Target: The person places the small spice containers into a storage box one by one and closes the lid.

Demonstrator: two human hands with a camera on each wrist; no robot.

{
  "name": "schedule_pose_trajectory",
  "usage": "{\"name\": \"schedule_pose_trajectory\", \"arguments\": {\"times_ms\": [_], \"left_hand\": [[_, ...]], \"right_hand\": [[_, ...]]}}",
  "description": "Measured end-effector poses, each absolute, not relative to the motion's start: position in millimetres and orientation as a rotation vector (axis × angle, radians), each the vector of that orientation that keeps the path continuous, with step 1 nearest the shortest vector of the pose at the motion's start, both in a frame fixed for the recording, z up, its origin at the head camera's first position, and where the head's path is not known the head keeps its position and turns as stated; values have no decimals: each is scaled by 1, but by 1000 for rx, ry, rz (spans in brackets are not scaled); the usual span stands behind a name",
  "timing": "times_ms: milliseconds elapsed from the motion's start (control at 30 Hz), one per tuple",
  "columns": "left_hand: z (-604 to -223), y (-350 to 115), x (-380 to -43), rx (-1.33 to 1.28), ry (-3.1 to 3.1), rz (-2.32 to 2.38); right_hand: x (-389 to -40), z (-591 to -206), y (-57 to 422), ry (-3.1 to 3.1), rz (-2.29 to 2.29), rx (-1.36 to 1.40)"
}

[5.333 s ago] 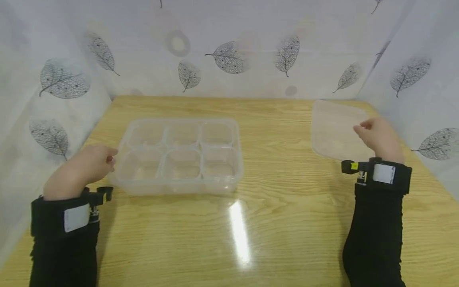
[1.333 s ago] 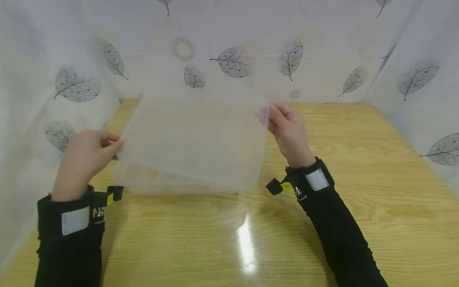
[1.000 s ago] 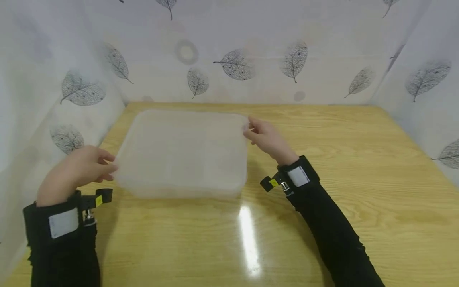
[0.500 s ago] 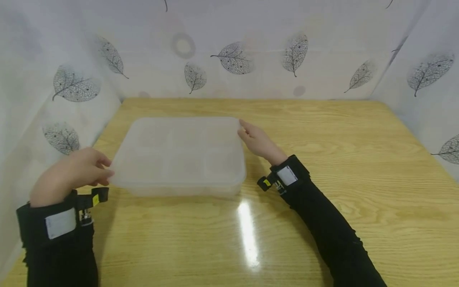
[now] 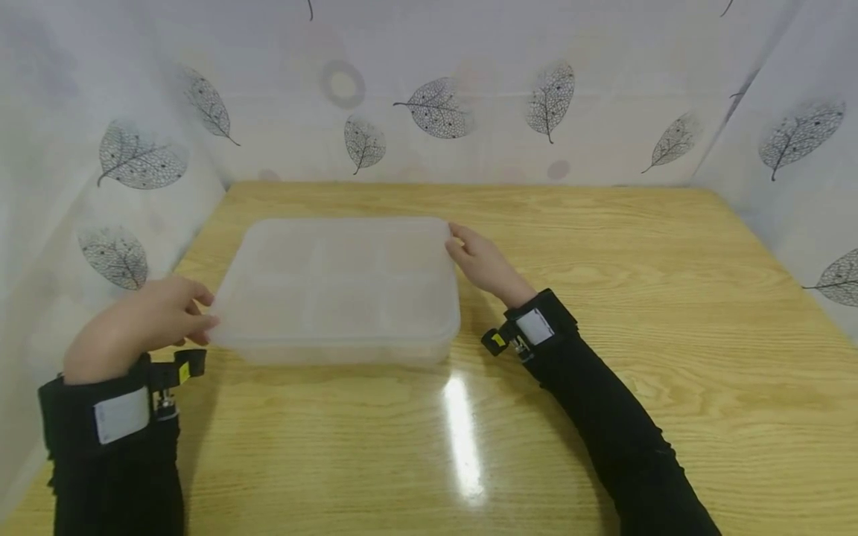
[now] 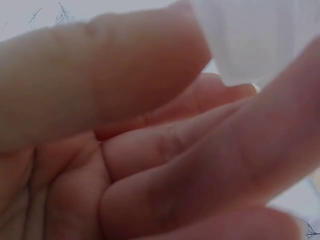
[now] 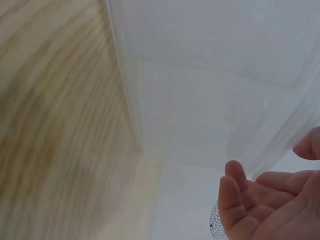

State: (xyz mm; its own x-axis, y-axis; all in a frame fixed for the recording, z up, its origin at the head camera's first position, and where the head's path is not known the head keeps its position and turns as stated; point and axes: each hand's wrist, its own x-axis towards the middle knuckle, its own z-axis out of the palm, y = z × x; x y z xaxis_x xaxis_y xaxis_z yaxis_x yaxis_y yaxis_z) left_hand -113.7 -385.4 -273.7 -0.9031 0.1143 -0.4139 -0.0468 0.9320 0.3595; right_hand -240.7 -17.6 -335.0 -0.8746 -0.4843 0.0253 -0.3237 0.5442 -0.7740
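A frosted plastic lid (image 5: 342, 305) lies flat over a clear compartment box (image 5: 342, 354) on the table; the dividers show faintly through it. At the left edge, my left hand (image 5: 154, 316) grips the lid's rim near its front corner. In the left wrist view the translucent corner (image 6: 250, 40) sits between thumb and fingers. My right hand (image 5: 485, 262) holds the rim at the far right corner. The right wrist view shows the box's side wall (image 7: 195, 110), with curled fingers (image 7: 235, 195) below the rim and the thumb at the frame's edge.
The wooden table (image 5: 603, 335) extends to the right and front of the box. White curtains with leaf prints (image 5: 436, 108) hang behind and along both sides. A bright light reflection crosses the tabletop in front.
The lid, earlier lying at the right, has been carried left in both hands and lowered from a tilt onto the box. Over the last half second the hands have barely moved.
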Motion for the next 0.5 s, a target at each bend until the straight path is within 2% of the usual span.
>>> {"name": "schedule_pose_trajectory", "arguments": {"times_ms": [267,500], "left_hand": [[-275,-385,-112,78,2671,479],[-274,-385,-114,56,2656,507]], "right_hand": [[-236,-332,-19,2565,-1218,-638],[-230,-330,-24,2670,-1072,-732]]}}
